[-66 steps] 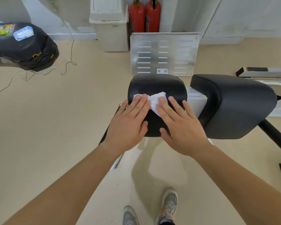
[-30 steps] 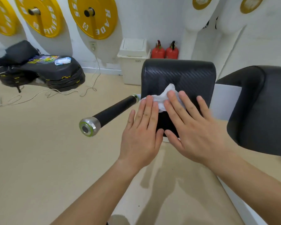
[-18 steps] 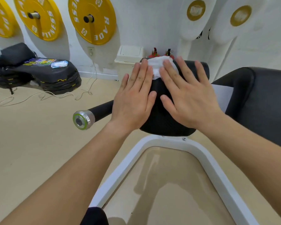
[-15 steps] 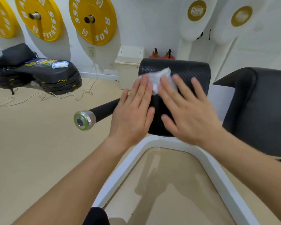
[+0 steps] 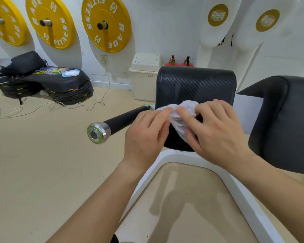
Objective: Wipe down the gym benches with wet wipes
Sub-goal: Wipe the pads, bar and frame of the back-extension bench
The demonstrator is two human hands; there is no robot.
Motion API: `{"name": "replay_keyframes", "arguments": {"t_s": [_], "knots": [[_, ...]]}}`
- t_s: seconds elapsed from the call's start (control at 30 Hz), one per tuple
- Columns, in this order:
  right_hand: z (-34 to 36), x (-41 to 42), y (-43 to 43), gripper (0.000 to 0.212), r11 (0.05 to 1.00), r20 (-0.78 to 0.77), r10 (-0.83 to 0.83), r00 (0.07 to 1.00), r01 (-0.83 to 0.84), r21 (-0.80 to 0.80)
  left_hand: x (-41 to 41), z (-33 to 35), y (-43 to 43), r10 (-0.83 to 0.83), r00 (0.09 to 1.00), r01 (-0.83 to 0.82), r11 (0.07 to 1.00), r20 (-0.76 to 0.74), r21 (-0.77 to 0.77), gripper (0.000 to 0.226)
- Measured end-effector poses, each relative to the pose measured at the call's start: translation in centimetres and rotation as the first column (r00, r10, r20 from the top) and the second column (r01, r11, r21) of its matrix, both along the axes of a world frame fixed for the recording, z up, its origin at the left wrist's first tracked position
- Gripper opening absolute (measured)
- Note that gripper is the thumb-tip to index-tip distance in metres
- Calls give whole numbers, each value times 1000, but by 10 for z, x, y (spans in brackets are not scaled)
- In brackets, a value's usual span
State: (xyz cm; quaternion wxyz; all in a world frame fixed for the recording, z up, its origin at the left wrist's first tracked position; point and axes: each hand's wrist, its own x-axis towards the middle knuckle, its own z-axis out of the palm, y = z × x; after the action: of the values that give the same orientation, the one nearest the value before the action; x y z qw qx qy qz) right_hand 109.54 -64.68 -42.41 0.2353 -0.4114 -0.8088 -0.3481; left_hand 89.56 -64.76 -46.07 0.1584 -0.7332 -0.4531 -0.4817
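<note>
On the bench pad, left hand and right hand, both curled round the wipe; bar alongside

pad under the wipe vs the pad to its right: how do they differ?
The wiped pad has a glossy woven-pattern cover; the right pad looks smooth and matte. The left hand and right hand hold the wet wipe against the wiped pad; the right pad has none. Both are black, rounded.

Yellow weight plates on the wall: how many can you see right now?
3 yellow plates, all hung on the back wall: one cut by the left edge, one beside it, one above the wall socket. More may hide beyond the left edge.
</note>
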Motion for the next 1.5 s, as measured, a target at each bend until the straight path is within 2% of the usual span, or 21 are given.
{"name": "replay_keyframes", "arguments": {"t_s": [0.17, 0.3, 0.43, 0.53, 0.7, 0.87, 0.97, 1.13, 1.2, 1.33, 1.5], "knots": [[-4, 0, 9, 36, 995, -119, -7, 993, 19, 96, 7, 2, 14, 32, 998, -34, 999, 58, 27, 16], [-10, -16, 16, 26, 978, -128, 154, 980, -134, 157, 13, -1, 11, 38, 991, -42, 999, 130, 33, 10], [-30, -17, 8, 27, 955, -70, 269, 961, -256, 147, 8, -21, 1, 1, 992, -5, 1000, 126, 30, 19], [-33, -14, 5, 14, 960, -31, 235, 972, -227, 165, 4, -26, 3, -59, 990, 58, 998, 132, 10, 15], [18, -15, 41, 17, 962, -104, 210, 972, -186, 200, 12, 21, 35, -54, 969, 54, 999, 239, 7, 7], [70, -16, 81, 19, 990, -254, 95, 963, -65, 123, 28, 83, 72, 4, 935, 31, 995, 354, -92, 7], [60, -15, 69, 19, 994, -320, 77, 944, -47, 101, 25, 78, 65, -11, 952, 53, 990, 306, -128, 9], [-2, -18, 20, 19, 989, -225, 106, 969, -78, 127, 11, 20, 19, -39, 972, 67, 991, 231, -117, 3], [-15, -16, 12, 18, 989, -232, 97, 968, -67, 134, 13, 14, 16, -66, 981, 86, 991, 182, -99, 6], [20, -11, 29, 20, 991, -262, 66, 963, -32, 132, 20, 46, 40, -53, 987, 67, 994, 150, -88, 6], [56, 15, 53, 15, 994, -428, -26, 903, 67, 81, 53, 86, 65, -49, 990, 60, 994, 131, -87, 9]]}}
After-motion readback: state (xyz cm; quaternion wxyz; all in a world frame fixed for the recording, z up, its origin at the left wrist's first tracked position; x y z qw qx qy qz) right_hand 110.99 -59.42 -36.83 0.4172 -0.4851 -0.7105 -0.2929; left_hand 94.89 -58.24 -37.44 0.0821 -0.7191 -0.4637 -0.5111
